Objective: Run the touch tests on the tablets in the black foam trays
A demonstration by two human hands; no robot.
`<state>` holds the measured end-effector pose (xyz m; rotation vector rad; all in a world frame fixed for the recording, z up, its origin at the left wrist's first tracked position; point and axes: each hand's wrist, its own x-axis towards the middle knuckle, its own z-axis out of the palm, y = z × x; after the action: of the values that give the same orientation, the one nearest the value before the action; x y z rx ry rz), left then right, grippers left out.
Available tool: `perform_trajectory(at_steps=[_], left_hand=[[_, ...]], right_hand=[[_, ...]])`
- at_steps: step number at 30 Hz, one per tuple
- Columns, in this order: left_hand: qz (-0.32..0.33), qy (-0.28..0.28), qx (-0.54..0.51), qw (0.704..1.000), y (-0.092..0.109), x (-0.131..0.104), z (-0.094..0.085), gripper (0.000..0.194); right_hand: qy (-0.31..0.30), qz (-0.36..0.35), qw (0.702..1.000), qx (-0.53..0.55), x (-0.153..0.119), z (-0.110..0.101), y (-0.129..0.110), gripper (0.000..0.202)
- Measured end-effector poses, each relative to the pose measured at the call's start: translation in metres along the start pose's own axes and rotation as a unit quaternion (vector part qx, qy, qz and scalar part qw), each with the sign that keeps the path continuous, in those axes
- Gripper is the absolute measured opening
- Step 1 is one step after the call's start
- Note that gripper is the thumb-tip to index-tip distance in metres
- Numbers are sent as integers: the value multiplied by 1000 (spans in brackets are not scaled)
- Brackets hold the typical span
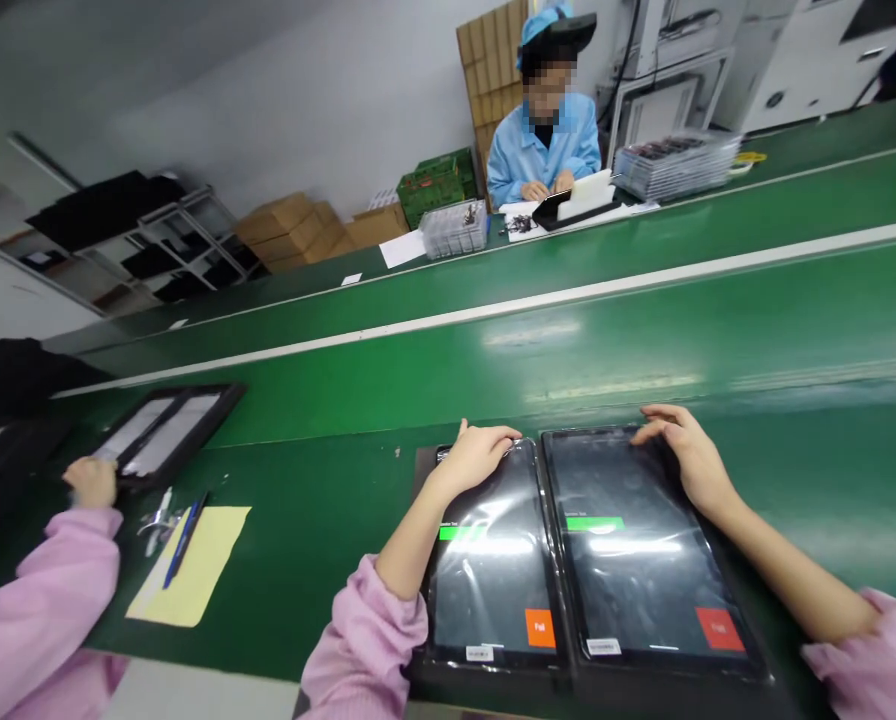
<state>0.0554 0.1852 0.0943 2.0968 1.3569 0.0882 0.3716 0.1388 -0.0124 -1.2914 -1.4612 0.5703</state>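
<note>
Two dark tablets in clear film lie side by side on dark trays, the left tablet (493,590) and the right tablet (643,570). Each screen shows a green bar and a red or orange "Fail" box. My left hand (478,460) rests at the top edge of the left tablet, its fingers bent over toward the right and its thumb apart. Over the upper right part of the right tablet is my right hand (684,455), fingers apart, the index fingertip near the glass. Neither hand grips anything that I can see.
At the left, another person's hand (94,482) touches a black tray (170,430). A blue pen (185,540) lies on yellow paper (212,570). Across the green bench (388,380), a person in blue (504,160) works beside stacked clear trays (673,168).
</note>
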Motion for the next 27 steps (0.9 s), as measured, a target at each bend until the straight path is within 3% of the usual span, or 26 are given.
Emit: perform_trajectory(at_steps=[3,5,8,9,13,27], left_hand=[[4,11,8,1000,-1,-1,-1,32],[24,-12,14,1000,-4,-2,-3,35],[51,-62,12,997,-8,-3,-7,77],[49,-68,7,996,-9,-3,-8,82],[11,-51,-4,999,-9,-1,-8,44],[27,-65,30,997,-11,-1,-8,48]], right_hand=[[14,0,1000,1,1,-1,-4,63],[18,3,1000,0,2,0,-6,64],[17,-2,1000,1,1,0,-7,63],[17,-5,1000,-2,1,0,-7,63],[11,2,1000,-12,1,-1,-7,65],[19,21,999,20,3,5,3,66]])
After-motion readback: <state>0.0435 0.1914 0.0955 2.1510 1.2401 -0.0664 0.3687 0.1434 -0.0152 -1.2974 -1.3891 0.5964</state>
